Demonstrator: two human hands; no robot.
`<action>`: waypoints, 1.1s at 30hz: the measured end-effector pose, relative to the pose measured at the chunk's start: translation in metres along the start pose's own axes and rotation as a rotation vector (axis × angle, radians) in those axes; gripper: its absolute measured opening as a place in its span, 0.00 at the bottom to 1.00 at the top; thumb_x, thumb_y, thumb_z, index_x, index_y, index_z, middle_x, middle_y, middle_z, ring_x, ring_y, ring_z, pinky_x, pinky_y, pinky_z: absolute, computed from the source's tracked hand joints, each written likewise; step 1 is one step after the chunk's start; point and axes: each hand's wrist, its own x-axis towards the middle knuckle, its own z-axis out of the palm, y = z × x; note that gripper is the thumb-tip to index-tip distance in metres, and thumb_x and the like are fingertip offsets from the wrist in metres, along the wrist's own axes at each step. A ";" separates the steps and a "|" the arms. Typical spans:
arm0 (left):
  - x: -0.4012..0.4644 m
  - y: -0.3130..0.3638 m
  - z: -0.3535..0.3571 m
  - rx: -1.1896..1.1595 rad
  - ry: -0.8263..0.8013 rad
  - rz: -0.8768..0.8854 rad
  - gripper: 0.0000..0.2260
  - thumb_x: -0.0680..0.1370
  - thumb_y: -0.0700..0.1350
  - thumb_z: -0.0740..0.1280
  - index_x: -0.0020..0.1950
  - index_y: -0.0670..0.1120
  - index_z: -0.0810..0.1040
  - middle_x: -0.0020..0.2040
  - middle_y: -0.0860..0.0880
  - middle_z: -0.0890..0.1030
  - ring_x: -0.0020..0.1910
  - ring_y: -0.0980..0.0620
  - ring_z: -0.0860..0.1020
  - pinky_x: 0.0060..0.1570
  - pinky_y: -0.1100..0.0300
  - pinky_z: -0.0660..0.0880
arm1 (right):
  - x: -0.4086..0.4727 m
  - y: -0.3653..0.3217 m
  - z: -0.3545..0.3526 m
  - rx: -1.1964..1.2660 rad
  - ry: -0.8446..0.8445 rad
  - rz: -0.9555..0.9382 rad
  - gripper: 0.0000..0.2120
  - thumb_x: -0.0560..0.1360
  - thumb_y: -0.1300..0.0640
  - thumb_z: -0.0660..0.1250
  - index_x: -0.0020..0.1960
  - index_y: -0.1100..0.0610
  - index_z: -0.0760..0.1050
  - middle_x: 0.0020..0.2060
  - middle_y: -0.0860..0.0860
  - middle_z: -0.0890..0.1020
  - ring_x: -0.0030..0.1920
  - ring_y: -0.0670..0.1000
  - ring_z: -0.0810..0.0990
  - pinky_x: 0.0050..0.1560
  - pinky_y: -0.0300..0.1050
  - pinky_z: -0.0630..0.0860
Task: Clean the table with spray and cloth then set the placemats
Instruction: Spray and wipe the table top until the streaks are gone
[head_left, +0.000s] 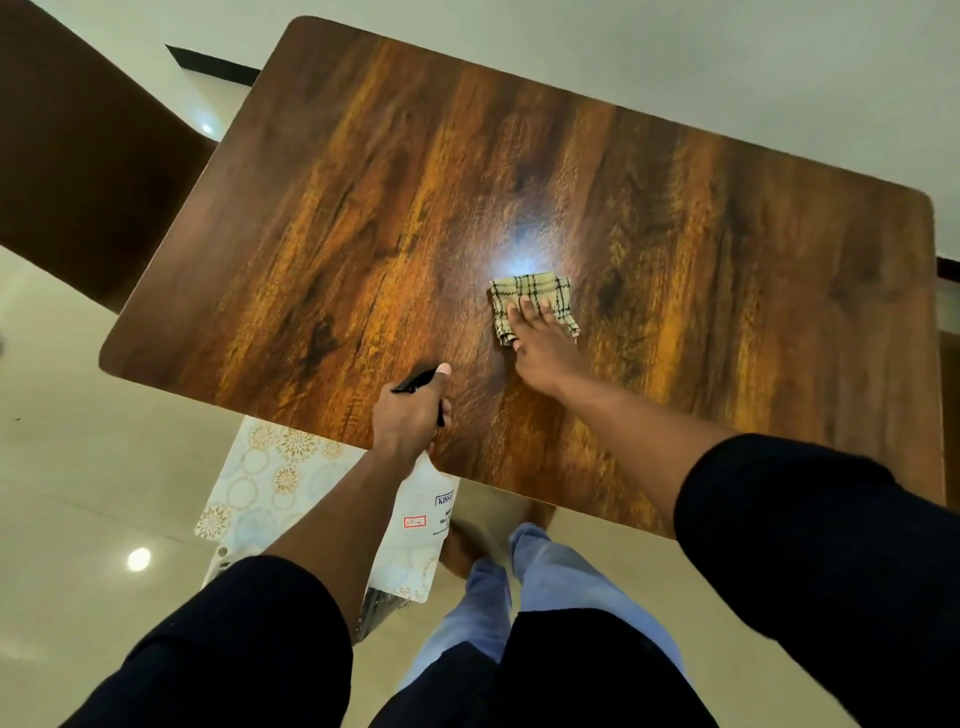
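Note:
A dark wooden table (363, 208) fills the middle of the head view. A folded beige cloth with dark checks (535, 299) lies near the table's centre, and my right hand (540, 345) presses flat on its near part with fingers spread. My left hand (410, 415) grips the black trigger head of a clear spray bottle (421, 514) at the table's near edge; the bottle hangs down below the edge. A white placemat with gold circle patterns (265, 483) rests below the table's near left edge, partly hidden by my left arm.
A dark brown chair (78, 171) stands at the table's left side. Glossy pale floor tiles (78, 467) surround the table. My legs in blue jeans (524, 587) stand at the near edge. A bright light glare sits just beyond the cloth.

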 end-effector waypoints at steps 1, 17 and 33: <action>-0.001 0.001 0.001 -0.005 0.001 0.000 0.24 0.82 0.60 0.72 0.64 0.40 0.81 0.40 0.47 0.87 0.26 0.58 0.80 0.22 0.62 0.72 | -0.006 -0.008 0.002 0.000 0.005 -0.009 0.34 0.85 0.59 0.55 0.84 0.48 0.41 0.83 0.50 0.41 0.83 0.56 0.38 0.82 0.57 0.43; -0.004 0.012 0.030 -0.107 0.088 -0.016 0.21 0.83 0.59 0.72 0.61 0.42 0.83 0.39 0.48 0.85 0.27 0.59 0.79 0.22 0.65 0.70 | -0.059 0.020 0.052 -0.299 0.145 -0.466 0.34 0.84 0.33 0.49 0.85 0.46 0.46 0.84 0.55 0.45 0.83 0.60 0.42 0.81 0.63 0.45; 0.013 0.017 0.038 -0.142 0.223 -0.030 0.28 0.82 0.62 0.71 0.67 0.37 0.80 0.43 0.45 0.87 0.27 0.61 0.81 0.25 0.69 0.72 | 0.043 0.014 0.006 -0.201 0.128 -0.312 0.39 0.82 0.31 0.42 0.84 0.53 0.37 0.83 0.55 0.38 0.83 0.55 0.36 0.81 0.62 0.40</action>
